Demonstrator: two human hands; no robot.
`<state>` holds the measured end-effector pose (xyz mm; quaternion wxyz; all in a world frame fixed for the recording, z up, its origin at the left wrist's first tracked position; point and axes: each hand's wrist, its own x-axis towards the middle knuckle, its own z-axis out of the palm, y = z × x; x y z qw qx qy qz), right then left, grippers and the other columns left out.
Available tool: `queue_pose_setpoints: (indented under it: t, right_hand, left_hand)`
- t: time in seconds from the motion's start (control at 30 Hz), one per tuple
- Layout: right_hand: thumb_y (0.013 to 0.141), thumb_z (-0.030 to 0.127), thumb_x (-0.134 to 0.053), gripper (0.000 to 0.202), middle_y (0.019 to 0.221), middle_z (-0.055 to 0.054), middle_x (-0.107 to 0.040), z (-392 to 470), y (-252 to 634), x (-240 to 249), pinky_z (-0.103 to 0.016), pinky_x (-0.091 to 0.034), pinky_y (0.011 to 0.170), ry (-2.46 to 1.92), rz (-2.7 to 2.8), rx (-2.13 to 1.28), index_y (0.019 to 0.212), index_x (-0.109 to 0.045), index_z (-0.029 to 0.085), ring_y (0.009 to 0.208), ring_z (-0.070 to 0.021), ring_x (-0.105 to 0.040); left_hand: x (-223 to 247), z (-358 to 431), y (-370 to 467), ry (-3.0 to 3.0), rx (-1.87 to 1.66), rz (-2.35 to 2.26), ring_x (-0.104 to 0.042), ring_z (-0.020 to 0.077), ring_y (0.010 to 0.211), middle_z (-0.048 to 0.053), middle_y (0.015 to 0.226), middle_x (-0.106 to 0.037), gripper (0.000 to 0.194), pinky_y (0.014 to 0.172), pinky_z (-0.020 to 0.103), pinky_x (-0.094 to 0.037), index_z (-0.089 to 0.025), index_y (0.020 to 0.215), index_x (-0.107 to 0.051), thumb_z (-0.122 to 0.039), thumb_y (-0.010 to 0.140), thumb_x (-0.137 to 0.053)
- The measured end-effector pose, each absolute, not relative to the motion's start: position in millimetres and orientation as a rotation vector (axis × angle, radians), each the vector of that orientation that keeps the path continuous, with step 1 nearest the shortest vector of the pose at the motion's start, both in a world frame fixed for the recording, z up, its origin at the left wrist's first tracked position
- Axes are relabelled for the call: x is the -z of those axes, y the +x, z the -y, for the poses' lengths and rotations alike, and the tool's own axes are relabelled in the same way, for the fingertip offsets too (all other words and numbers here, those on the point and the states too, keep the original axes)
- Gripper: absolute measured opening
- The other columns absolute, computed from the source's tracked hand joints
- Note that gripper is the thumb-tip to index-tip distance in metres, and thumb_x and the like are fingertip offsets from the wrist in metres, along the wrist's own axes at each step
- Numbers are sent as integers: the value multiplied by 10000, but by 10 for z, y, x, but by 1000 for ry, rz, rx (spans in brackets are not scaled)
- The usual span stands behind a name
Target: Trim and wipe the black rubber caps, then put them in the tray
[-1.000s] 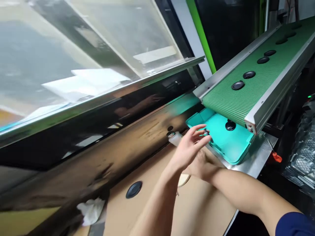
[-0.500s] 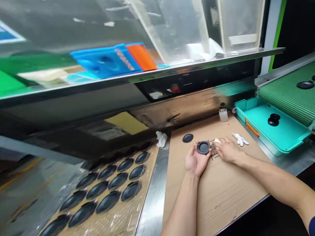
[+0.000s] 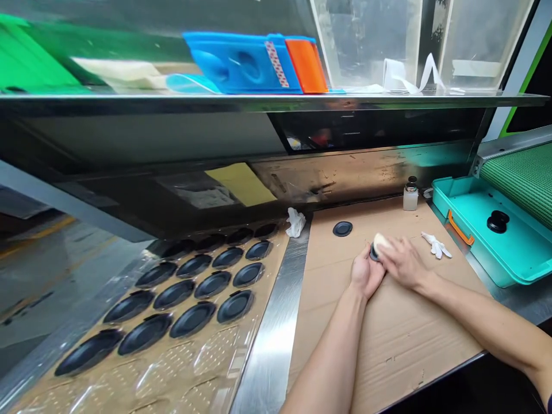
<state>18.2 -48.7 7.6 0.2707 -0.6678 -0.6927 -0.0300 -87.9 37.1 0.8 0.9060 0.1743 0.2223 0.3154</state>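
Note:
My left hand [image 3: 364,276] is closed around a black round disc [image 3: 373,252], low over the cardboard sheet [image 3: 388,339]. Only the left edge of that disc shows; the rest is covered. With bent fingers, my right hand [image 3: 406,265] grips a cream-white pad [image 3: 380,241] and presses it onto the disc's face. Whether the pad is sponge or cloth I cannot make out. Another black disc [image 3: 342,229] lies flat on the cardboard, beyond my left hand. To the right of my hands rests a crumpled white glove or cloth [image 3: 436,245].
Several black discs sit in a clear plastic tray [image 3: 172,385] on the left. A small bottle [image 3: 410,195] stands at the back. On the right, a turquoise bin [image 3: 513,264] holds black parts, beside a green conveyor [image 3: 524,178]. A metal shelf [image 3: 259,102] overhangs the bench.
My right hand has brought the pad from beside the disc onto it, covering most of its face. The disc has tilted in my left hand. The head view has levelled and shifted.

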Motion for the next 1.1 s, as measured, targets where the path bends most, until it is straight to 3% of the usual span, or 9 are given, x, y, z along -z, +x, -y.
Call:
queue_pose_setpoints:
  t: [0.1, 0.37, 0.63, 0.73, 0.83, 0.87, 1.0, 1.1]
  right_hand:
    - [1059, 326, -429, 408, 1465, -149, -579, 453, 233, -117, -455, -446, 1036, -1871, 1806, 85, 1356, -678, 201, 1170, -289, -516]
    - [1042, 317, -468, 394, 1463, -151, -575, 519, 142, -110, -479, -437, 1053, -1898, 1837, 33, 1364, -676, 226, 1195, -306, -509]
    - [1024, 319, -527, 363, 1452, -135, -570, 501, 289, -156, -478, -450, 1068, -1831, 1872, 11, 1346, -675, 238, 1243, -300, -487]
    - [917, 277, -693, 509, 1378, -135, -595, 537, 342, -187, -425, -473, 1049, -1755, 1782, -144, 1413, -593, 221, 1227, -266, -534]
    - [748, 319, -861, 684, 1239, -116, -668, 576, 455, -266, -379, -509, 954, -1836, 1561, -342, 1360, -590, 182, 1133, -255, -619]
    - [744, 334, -863, 649, 1204, -95, -693, 591, 491, -302, -360, -511, 924, -1824, 1556, -407, 1325, -610, 193, 1102, -247, -641]
    - [940, 283, -630, 297, 1138, -37, -755, 624, 517, -399, -305, -494, 894, -1699, 1603, -495, 1230, -679, 239, 1024, -194, -696]
    - [943, 278, -602, 257, 1146, -44, -760, 565, 443, -353, -302, -495, 926, -1635, 1475, -501, 1172, -701, 213, 1045, -188, -696]
  left_hand:
    - [-8, -364, -858, 364, -633, -474, -730, 227, 1050, 149, 1108, -761, 387, 1035, 400, -561, -113, 1137, -710, -322, 1062, -393]
    - [-29, -340, -865, 399, -607, -512, -706, 270, 1160, 165, 1182, -752, 423, 1058, 462, -560, -114, 1212, -691, -345, 1064, -369]
    - [-30, -357, -862, 416, -670, -509, -717, 236, 1107, 139, 1095, -766, 386, 1051, 408, -556, -129, 1082, -714, -330, 1068, -385]
    - [-21, -352, -856, 461, -671, -488, -701, 260, 1150, 151, 1125, -757, 389, 1032, 415, -562, -129, 1047, -720, -357, 1061, -405]
    - [-12, -336, -848, 504, -690, -488, -693, 278, 1163, 135, 1113, -760, 359, 985, 444, -584, -144, 1098, -708, -360, 1057, -424]
    - [-7, -329, -845, 514, -684, -486, -694, 282, 1159, 135, 1109, -760, 354, 973, 448, -588, -142, 1112, -703, -362, 1056, -430]
    - [26, -298, -831, 549, -669, -457, -700, 285, 1135, 154, 1140, -746, 331, 974, 449, -587, -123, 1110, -708, -356, 1041, -482]
    - [58, -285, -814, 571, -681, -434, -692, 285, 1161, 152, 1173, -739, 312, 1014, 453, -569, -126, 1126, -707, -359, 1029, -524]
